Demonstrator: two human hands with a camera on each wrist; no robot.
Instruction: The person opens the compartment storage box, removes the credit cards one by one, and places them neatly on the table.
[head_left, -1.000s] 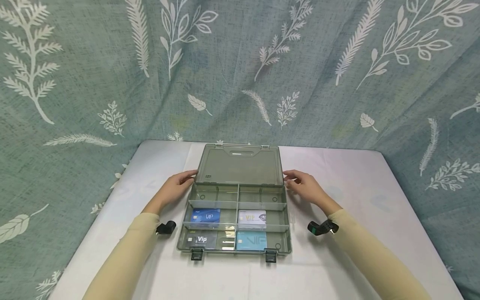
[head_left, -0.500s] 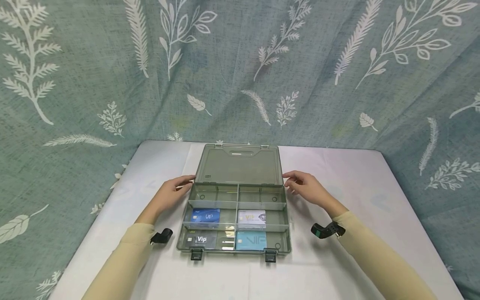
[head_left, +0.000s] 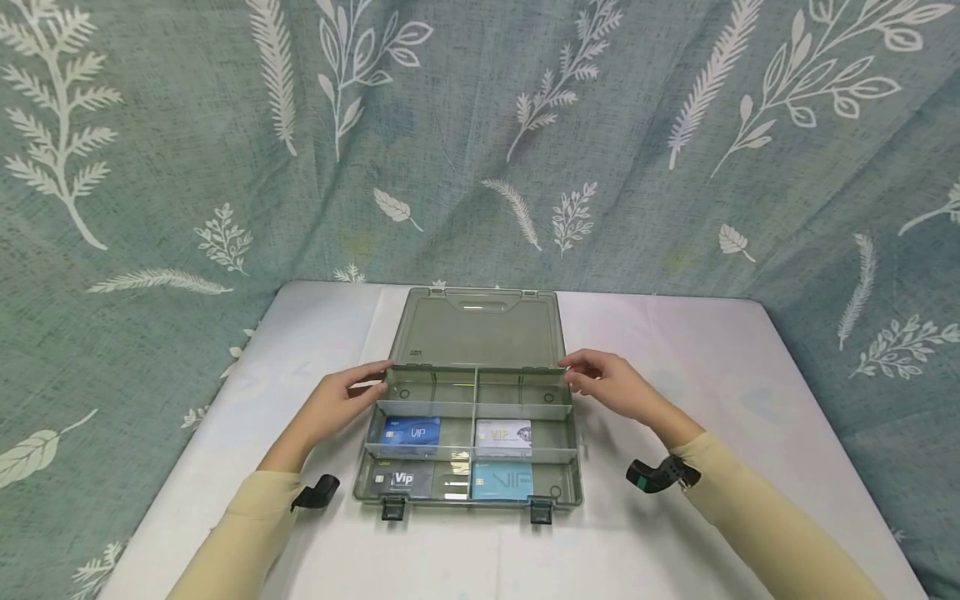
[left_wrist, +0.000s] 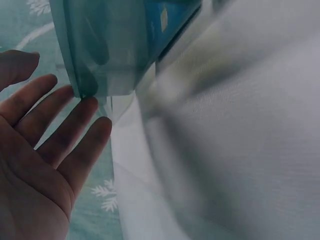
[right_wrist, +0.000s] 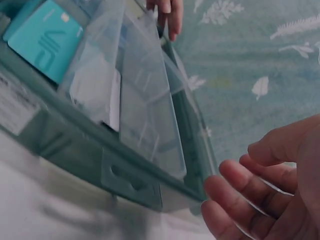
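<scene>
A translucent grey-green compartment case (head_left: 504, 505) lies with its lid (head_left: 480, 327) folded back flat. Clear dividers split it into several sections. In the middle row are a blue VIP card (head_left: 412, 432) and a white VIP card (head_left: 504, 433). The front row has a dark grey VIP card (head_left: 403, 479) and a light blue VIP card (head_left: 502, 481). My left hand (head_left: 335, 404) is at the left back corner near the hinge, its loosely extended fingertips at the edge. My right hand (head_left: 611, 385) mirrors it at the right back corner, fingers slightly bent, gripping nothing.
A white cloth (head_left: 675, 333) covers the table under the case. Green leaf-patterned fabric (head_left: 450, 150) hangs behind and at both sides. Two black latches, the left latch (head_left: 393, 508) and right latch (head_left: 541, 511), stick out from the case's front edge.
Both hands have slid toward me along the case's sides, from beside the lid down to the hinge corners. The case and cards have stayed in place.
</scene>
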